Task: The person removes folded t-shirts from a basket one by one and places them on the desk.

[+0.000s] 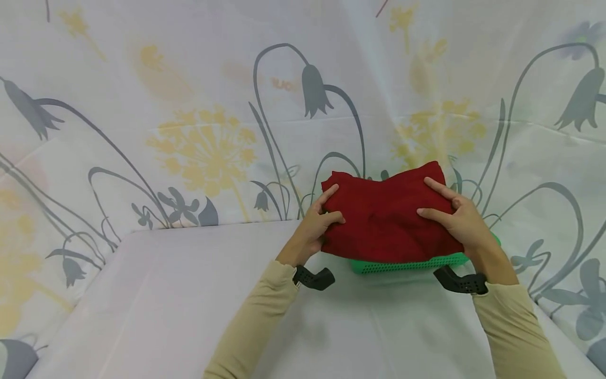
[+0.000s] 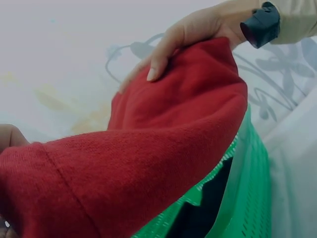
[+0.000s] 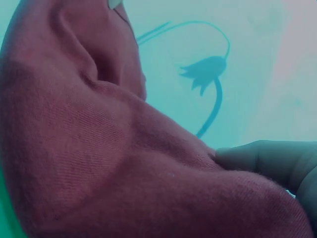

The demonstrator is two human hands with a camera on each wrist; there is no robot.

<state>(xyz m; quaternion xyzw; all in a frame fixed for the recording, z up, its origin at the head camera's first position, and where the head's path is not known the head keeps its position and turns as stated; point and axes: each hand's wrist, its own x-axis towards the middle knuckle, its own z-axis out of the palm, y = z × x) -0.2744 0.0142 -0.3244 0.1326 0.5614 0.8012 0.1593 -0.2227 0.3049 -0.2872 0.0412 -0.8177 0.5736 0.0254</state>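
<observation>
A folded red cloth (image 1: pixel 379 221) with a stitched seam is held up between both hands, over a green perforated basket (image 1: pixel 402 267). My left hand (image 1: pixel 312 226) grips its left end, thumb on the near face. At the other end my right hand (image 1: pixel 466 223) holds the cloth, with thumb and a finger spread over the near face. The left wrist view shows the cloth sagging and folded between the hands, and something black (image 2: pixel 195 220) inside the basket below. In the right wrist view the red fabric fills most of the picture.
The basket stands on a white-covered table (image 1: pixel 189 295), toward the right back. Behind it hangs a white curtain (image 1: pixel 213 79) printed with grey and yellow flowers. Black straps (image 1: pixel 312 278) circle both wrists.
</observation>
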